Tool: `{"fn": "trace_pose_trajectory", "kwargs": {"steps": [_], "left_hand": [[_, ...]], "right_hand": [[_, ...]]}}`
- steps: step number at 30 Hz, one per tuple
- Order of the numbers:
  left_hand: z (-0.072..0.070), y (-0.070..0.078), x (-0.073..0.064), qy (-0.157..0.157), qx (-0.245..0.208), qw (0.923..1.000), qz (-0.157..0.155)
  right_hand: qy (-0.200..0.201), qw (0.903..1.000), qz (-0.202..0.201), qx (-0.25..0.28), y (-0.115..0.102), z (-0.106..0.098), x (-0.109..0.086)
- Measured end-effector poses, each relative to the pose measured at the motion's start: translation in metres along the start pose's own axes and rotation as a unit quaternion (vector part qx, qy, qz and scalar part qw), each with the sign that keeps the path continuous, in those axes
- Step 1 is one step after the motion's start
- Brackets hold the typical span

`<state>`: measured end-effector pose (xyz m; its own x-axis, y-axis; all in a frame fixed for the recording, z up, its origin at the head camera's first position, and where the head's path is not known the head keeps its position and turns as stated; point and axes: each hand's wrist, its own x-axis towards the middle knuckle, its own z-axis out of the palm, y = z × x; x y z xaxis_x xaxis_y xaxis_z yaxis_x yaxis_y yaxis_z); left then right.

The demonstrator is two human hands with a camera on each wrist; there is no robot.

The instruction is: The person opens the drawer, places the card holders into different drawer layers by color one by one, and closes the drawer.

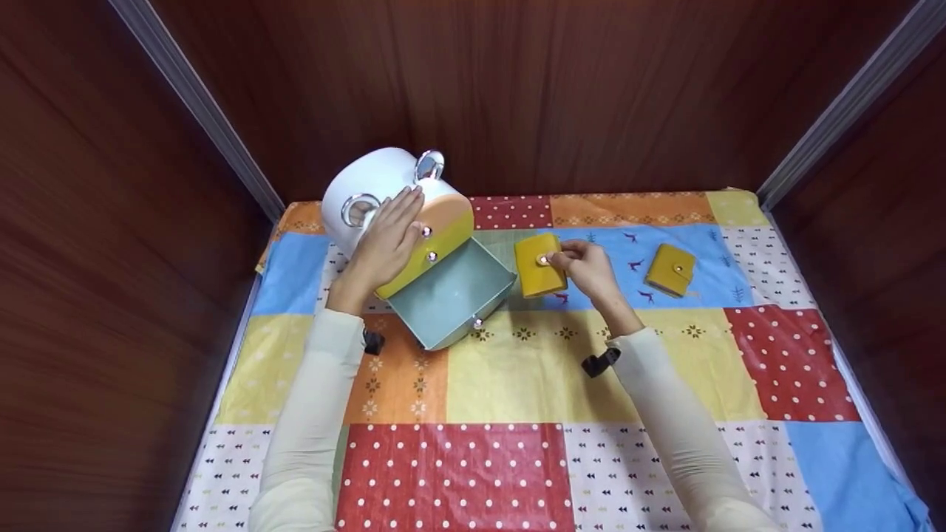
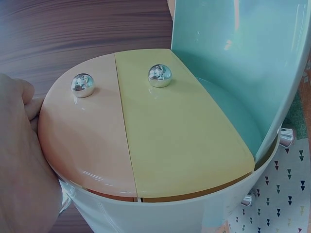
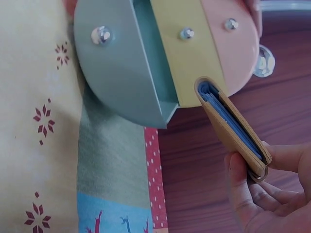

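My right hand pinches a yellow card holder by its snap side, held just right of the pulled-out drawer. In the right wrist view, blue inner sleeves show between the card holder's covers. My left hand rests with straight fingers on the white rounded drawer box, beside its front. Pulled out at the bottom is the pale green drawer, whose visible inside holds nothing. Above it, the yellow drawer and the peach drawer are closed; each has a shiny knob.
A second yellow card holder lies on the patchwork tablecloth to the right of my right hand. Shiny round parts stick out from the box. Brown wood-grain panels stand behind and at both sides.
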<state>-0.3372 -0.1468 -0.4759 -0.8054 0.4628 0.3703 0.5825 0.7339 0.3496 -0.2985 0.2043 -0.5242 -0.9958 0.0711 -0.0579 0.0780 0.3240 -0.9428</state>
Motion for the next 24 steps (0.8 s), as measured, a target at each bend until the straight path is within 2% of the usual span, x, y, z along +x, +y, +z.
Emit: {"fn": "trace_pose_trajectory", "kwargs": {"steps": [9,14,24], "left_hand": [[0.001,0.000,0.000,-0.001,-0.002,1.0000,-0.001],[0.000,-0.001,0.000,0.003,0.000,1.0000,0.006],[0.000,0.000,0.000,-0.002,-0.003,1.0000,0.001]], "right_hand": [[-0.013,0.9997,-0.017,0.010,-0.005,0.011,0.001],[-0.015,0.9996,-0.017,0.019,-0.007,0.017,0.002],[-0.022,0.9995,-0.016,0.016,-0.013,0.031,0.003]]}}
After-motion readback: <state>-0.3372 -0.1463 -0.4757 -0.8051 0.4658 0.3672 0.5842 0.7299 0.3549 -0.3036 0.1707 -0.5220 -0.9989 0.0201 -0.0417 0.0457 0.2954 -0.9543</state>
